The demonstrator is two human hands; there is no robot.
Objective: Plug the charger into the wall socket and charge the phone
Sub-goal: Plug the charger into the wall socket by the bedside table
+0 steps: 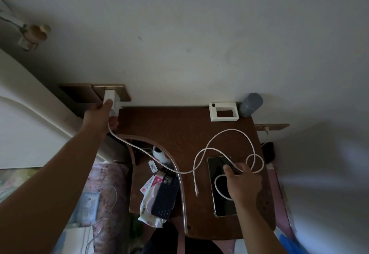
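Observation:
My left hand grips the white charger block, which is pressed against the brown wall socket plate on the white wall. Its white cable runs from the block across the dark wooden bedside table in loops. The cable's free plug end lies on the table left of the phone. The dark phone lies face up near the table's right side. My right hand rests over the phone, its fingers on a loop of the cable.
A white frame-like box and a grey cylinder stand at the table's back right. On a lower shelf lie a second phone in a dark patterned case, a tissue pack and a small white round object. Bedding lies left.

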